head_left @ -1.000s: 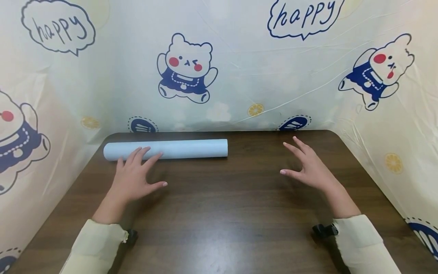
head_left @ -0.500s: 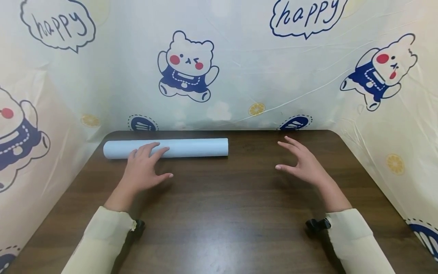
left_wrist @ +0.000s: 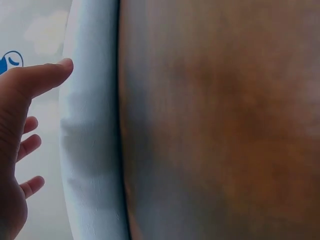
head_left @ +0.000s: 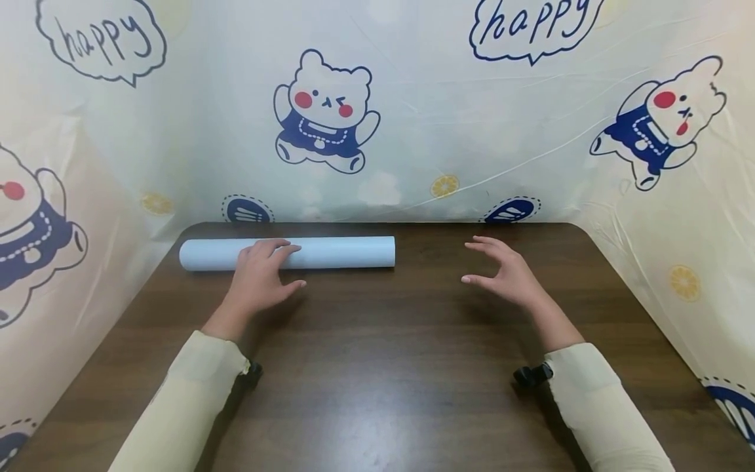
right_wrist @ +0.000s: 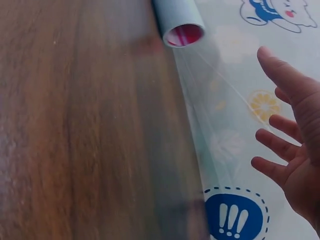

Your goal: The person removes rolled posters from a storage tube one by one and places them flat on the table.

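A long pale blue roll (head_left: 348, 253) lies sideways along the far left of the table. Over its left half is my left hand (head_left: 259, 278), fingers spread and lightly bent, thumb pointing right; the fingers overlap the roll in the head view. In the left wrist view, thumb and fingertips show against the roll (left_wrist: 92, 110), with a shadow on its surface. My right hand (head_left: 510, 278) hovers to the right of the roll's right end, holding nothing, its thumb and fingers apart. The right wrist view shows the hollow end of the roll (right_wrist: 181, 12), pinkish red inside.
The brown wooden table (head_left: 377, 367) has rounded far corners. A printed cloth (head_left: 413, 118) with bears and lemon slices hangs behind it and along both sides. Each wrist carries a small black device (head_left: 533, 375) at the cuff.
My left hand has moved forward and right, further over the roll. My right hand has moved left toward the roll's right end. The roll has stayed in place on the table.
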A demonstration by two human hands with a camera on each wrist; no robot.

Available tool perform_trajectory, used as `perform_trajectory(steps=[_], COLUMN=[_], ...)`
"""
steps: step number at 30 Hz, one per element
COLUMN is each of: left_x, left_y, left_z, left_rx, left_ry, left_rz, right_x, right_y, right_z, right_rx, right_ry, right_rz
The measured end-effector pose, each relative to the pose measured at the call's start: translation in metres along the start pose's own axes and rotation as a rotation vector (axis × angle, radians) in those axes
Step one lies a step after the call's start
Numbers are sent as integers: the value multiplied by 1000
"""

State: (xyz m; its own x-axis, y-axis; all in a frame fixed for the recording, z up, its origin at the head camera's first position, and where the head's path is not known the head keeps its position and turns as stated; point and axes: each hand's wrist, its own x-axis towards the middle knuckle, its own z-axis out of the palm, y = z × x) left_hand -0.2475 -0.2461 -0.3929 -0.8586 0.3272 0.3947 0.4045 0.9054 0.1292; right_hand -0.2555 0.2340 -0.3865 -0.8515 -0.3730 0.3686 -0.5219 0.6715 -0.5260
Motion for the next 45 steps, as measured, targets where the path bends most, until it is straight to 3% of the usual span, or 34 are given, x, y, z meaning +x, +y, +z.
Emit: perform_trajectory(steps=[7, 14, 20, 27, 39, 45], left_x=[16, 27, 34, 45, 63, 65], left_y=[-2, -2, -3, -7, -2, 3], left_z=[5, 7, 9, 13, 14, 17], left_rx=[-64, -116, -118, -105, -96, -43], left_ry=[-12, -73, -118, -157, -314, -321], left_rz=[6, -24, -52, -26, -60, -92], right_x=[6, 13, 15, 19, 29, 34], right_y=[4, 5, 2, 3, 11, 13], right_z=[10, 18, 23, 26, 36, 45], right_rx=[99, 157, 178, 218, 335, 403], right_ry=[-9, -43, -64, -102, -149, -170], right_rz=[-13, -7, 10, 29, 91, 113])
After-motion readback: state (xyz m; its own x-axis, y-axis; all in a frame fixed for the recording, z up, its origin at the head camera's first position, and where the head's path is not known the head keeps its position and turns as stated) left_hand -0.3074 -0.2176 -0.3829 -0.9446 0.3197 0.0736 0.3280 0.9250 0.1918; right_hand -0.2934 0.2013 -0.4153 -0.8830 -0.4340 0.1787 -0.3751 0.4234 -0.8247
